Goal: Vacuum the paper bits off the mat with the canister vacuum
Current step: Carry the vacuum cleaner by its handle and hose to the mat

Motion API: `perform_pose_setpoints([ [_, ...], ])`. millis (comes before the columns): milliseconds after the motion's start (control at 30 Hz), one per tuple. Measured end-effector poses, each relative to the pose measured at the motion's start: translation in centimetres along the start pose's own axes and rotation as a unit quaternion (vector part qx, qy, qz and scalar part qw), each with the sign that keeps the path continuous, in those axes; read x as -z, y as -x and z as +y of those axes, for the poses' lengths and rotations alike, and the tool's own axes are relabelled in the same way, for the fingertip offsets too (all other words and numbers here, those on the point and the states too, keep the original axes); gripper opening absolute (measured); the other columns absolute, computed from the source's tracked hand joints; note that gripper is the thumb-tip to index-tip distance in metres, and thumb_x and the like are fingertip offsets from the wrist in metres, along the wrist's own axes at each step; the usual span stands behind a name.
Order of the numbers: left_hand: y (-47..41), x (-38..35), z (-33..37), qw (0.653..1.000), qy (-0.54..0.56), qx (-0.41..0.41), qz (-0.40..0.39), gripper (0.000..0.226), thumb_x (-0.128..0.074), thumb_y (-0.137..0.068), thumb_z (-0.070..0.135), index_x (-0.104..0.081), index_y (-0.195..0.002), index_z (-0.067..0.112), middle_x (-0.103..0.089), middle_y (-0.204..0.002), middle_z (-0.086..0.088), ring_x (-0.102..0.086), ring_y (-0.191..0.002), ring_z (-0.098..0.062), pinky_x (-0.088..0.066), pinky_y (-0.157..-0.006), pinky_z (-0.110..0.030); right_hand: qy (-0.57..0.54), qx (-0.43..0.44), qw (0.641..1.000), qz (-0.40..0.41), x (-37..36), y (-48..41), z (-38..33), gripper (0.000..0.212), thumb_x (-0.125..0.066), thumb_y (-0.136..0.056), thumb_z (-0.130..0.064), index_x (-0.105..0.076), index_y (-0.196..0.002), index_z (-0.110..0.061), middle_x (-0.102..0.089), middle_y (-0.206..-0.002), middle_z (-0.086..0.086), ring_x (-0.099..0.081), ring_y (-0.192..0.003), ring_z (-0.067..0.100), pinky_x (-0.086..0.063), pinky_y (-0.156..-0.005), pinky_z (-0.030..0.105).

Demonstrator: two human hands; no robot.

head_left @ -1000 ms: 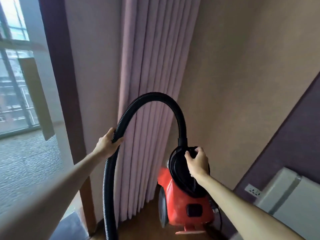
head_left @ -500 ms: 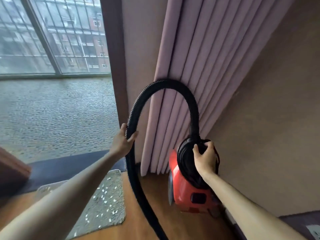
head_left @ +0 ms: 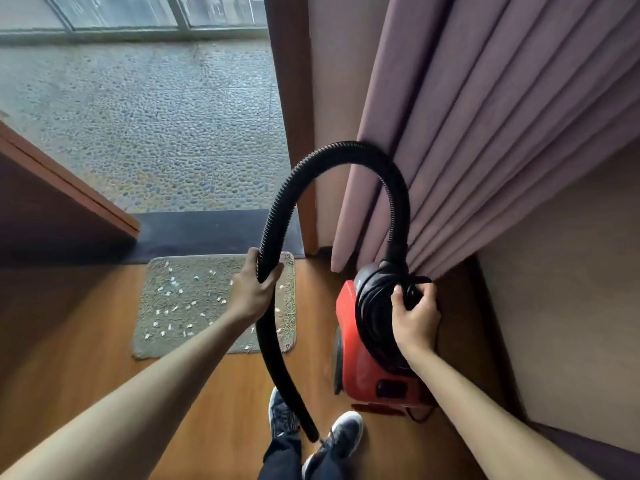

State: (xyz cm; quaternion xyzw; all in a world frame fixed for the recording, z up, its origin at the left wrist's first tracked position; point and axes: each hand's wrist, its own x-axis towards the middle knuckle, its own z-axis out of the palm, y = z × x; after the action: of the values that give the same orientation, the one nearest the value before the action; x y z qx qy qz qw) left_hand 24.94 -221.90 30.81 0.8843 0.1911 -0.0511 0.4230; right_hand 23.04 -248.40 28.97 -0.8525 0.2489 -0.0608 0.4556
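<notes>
Carrying step: left hand (head_left: 254,292) wrapped round hose (head_left: 277,209), right hand (head_left: 414,315) gripping vacuum (head_left: 367,382) handle, apparently lifted. Next: set down beside mat (head_left: 166,327), aim nozzle at paper bits (head_left: 173,303).

mat (head_left: 194,306) left of vacuum (head_left: 374,358) | paper bits (head_left: 169,292) on mat

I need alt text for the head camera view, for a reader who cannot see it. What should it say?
Seen from above, a person's left hand grips a black ribbed hose while the right hand holds the top of a red canister vacuum beside a pink curtain. On the wooden floor to the left, a grey mat is scattered with white paper bits.
</notes>
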Motion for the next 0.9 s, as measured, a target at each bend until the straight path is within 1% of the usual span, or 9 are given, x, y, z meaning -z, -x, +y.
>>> perform_pose_setpoints([
  [67, -0.7, -1.8, -2.1, 1.0, -0.004, 0.006, 0.0, 0.022, -0.062, -0.095, 0.035, -0.047, -0.102, 0.02, -0.059, -0.074, -0.004, -0.057, -0.064, -0.017, -0.045, -0.056, -0.031, 0.004, -0.001, 1.0, -0.007, -1.7, -0.5, 2.2, 0.025, -0.066, -0.09, -0.019, -0.052, -0.101, -0.001, -0.057, -0.089, 0.006, -0.062, -0.089, 0.034, -0.037, -0.07, 0.025],
  [133, -1.5, -3.7, -4.3, 1.0, -0.01, 0.018, -0.006, 0.024, -0.061, -0.095, 0.036, -0.047, -0.105, 0.019, -0.06, -0.076, -0.004, -0.058, -0.065, -0.019, -0.046, -0.058, -0.034, 0.007, -0.005, 1.0, -0.012, -3.5, -1.0, 4.0, 0.026, -0.065, -0.091, -0.02, -0.052, -0.103, -0.001, -0.055, -0.09, 0.003, -0.06, -0.087, 0.031, -0.036, -0.069, 0.023],
  [233, -2.6, -6.7, -7.6, 0.998, -0.019, 0.053, -0.009, 0.027, -0.06, -0.094, 0.04, -0.047, -0.105, 0.018, -0.06, -0.076, -0.003, -0.058, -0.067, -0.022, -0.043, -0.059, -0.034, 0.017, -0.011, 1.0, -0.015, -6.1, -1.9, 7.0, 0.028, -0.065, -0.09, -0.021, -0.051, -0.103, -0.001, -0.055, -0.086, 0.003, -0.056, -0.08, 0.025, -0.033, -0.065, 0.023],
  [333, -3.5, -9.6, -10.6, 0.996, -0.019, 0.082, -0.01, 0.031, -0.06, -0.094, 0.042, -0.047, -0.106, 0.016, -0.06, -0.074, -0.003, -0.059, -0.068, -0.026, -0.044, -0.062, -0.037, 0.027, -0.017, 0.999, -0.026, -8.1, -3.1, 10.4, 0.027, -0.065, -0.09, -0.021, -0.051, -0.103, -0.002, -0.056, -0.084, 0.002, -0.052, -0.075, 0.02, -0.032, -0.063, 0.023],
  [500, -4.6, -15.5, -14.9, 0.996, -0.005, 0.086, -0.035, 0.024, -0.06, -0.095, 0.036, -0.047, -0.105, 0.018, -0.056, -0.074, 0.002, -0.054, -0.065, -0.011, -0.04, -0.055, -0.028, 0.038, -0.025, 0.999, -0.029, -11.1, -5.8, 16.6, 0.027, -0.065, -0.091, -0.022, -0.051, -0.104, -0.002, -0.054, -0.085, 0.0, -0.049, -0.075, 0.018, -0.029, -0.062, 0.02],
  [667, -6.3, -21.2, -19.1, 0.993, -0.011, 0.105, -0.048, 0.03, -0.061, -0.095, 0.039, -0.047, -0.109, 0.017, -0.062, -0.085, 0.0, -0.059, -0.079, -0.023, -0.043, -0.071, -0.034, 0.059, -0.038, 0.997, -0.034, -14.4, -7.6, 23.0, 0.028, -0.062, -0.091, -0.03, -0.048, -0.103, -0.009, -0.056, -0.083, 0.0, -0.052, -0.074, 0.019, -0.036, -0.064, 0.028],
  [733, -7.2, -22.9, -20.5, 0.992, -0.02, 0.112, -0.049, 0.03, -0.06, -0.095, 0.041, -0.046, -0.109, 0.019, -0.061, -0.086, 0.002, -0.059, -0.081, -0.024, -0.044, -0.073, -0.034, 0.068, -0.037, 0.996, -0.034, -15.7, -8.2, 25.3, 0.029, -0.062, -0.091, -0.031, -0.048, -0.104, -0.009, -0.055, -0.083, 0.001, -0.051, -0.074, 0.02, -0.034, -0.064, 0.028],
  [833, -8.6, -25.1, -22.8, 0.992, -0.019, 0.114, -0.042, 0.029, -0.06, -0.094, 0.041, -0.046, -0.112, 0.022, -0.063, -0.091, 0.002, -0.059, -0.085, -0.023, -0.045, -0.076, -0.034, 0.073, -0.031, 0.996, -0.038, -17.3, -8.7, 28.0, 0.029, -0.062, -0.091, -0.03, -0.048, -0.103, -0.008, -0.052, -0.079, -0.003, -0.049, -0.073, 0.018, -0.029, -0.061, 0.023],
  [900, -9.4, -26.6, -24.2, 0.992, -0.007, 0.118, -0.042, 0.029, -0.061, -0.095, 0.038, -0.047, -0.113, 0.019, -0.063, -0.089, 0.002, -0.059, -0.083, -0.022, -0.041, -0.074, -0.03, 0.074, -0.03, 0.996, -0.041, -18.4, -9.0, 29.5, 0.029, -0.062, -0.092, -0.03, -0.048, -0.104, -0.007, -0.049, -0.076, -0.007, -0.049, -0.072, 0.017, -0.031, -0.061, 0.024],
])
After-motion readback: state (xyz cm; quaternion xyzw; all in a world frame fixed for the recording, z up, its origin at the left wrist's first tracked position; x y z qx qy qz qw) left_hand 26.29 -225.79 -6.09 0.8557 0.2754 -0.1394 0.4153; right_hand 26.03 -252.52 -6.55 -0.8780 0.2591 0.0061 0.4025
